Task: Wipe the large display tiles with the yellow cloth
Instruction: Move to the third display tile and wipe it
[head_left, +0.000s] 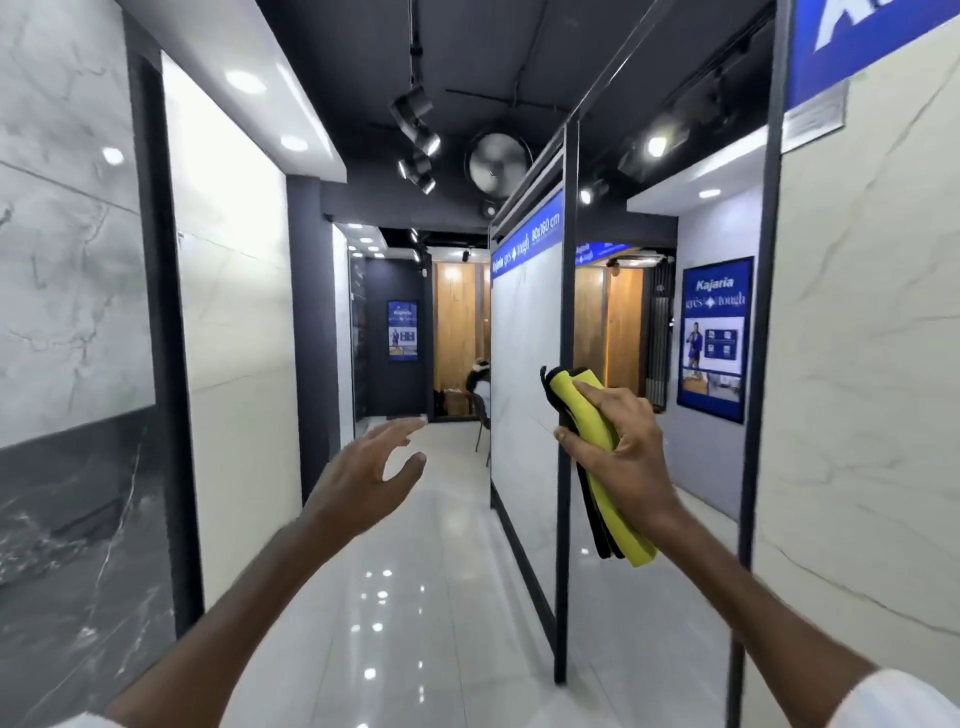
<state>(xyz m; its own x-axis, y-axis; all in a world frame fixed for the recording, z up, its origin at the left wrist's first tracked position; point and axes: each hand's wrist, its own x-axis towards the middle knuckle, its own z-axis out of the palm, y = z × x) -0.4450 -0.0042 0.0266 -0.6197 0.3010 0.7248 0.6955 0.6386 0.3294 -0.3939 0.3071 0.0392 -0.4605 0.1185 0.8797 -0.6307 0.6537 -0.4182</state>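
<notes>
My right hand (626, 447) grips a folded yellow cloth (597, 421) with dark edges, raised right at the black frame edge (566, 364) of a large white display tile panel (524, 395) that swings out into the aisle. The cloth's lower end hangs below my hand. My left hand (363, 470) is lifted in the aisle, fingers loosely spread, holding nothing. Another big cream marble tile (857, 364) stands at the right, and a white one (234, 312) at the left.
A glossy white floor (415, 597) runs down the narrow aisle. Grey and dark marble tiles (67, 312) line the left wall. A blue poster (714, 338) hangs at right. A person sits on a chair (480, 400) at the far end. Spotlights and a fan hang overhead.
</notes>
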